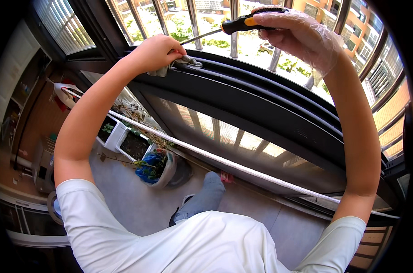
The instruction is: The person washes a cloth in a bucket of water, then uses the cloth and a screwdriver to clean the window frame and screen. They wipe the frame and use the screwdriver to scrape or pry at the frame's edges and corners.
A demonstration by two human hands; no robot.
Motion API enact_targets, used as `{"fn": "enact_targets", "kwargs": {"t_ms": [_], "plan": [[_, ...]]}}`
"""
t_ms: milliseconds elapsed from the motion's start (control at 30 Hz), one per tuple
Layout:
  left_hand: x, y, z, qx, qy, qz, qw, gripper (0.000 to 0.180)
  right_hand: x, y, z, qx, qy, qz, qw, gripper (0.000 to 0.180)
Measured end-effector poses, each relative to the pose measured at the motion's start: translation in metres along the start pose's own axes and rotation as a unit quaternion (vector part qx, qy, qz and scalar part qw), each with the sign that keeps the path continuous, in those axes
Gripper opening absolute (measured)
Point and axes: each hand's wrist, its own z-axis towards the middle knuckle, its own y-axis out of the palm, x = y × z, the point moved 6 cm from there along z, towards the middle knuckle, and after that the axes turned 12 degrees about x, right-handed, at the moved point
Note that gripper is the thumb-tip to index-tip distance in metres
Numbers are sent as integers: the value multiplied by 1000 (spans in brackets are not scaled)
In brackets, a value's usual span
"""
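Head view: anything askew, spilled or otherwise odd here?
One oddity: the right hand, holding the screwdriver, wears a clear plastic glove, while the left hand, on the rag, looks bare. No spill or damage stands out.

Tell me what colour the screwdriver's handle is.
The screwdriver's handle is black with an orange-yellow part, seen in the head view.

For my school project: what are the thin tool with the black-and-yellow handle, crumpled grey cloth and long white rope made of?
The thin tool: straight grey shaft, probably metal; smooth-looking handle, likely plastic or rubber, in moulded two-colour sections. The grey cloth: matt fabric, bunched in soft folds; fibre unclear. The white rope: maybe braided cotton or synthetic, its surface ridged.
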Motion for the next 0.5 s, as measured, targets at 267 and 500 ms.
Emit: {"fn": "enact_targets", "kwargs": {"t_ms": [267, 500], "plan": [[-4, 3, 2, 15, 91, -102, 991, 8, 6, 16, 14, 144, -55, 74, 985, 15], [-13, 6, 5, -40, 9, -61, 997, 15, 18, 30, 53, 95, -48, 33, 994, 31]]}}
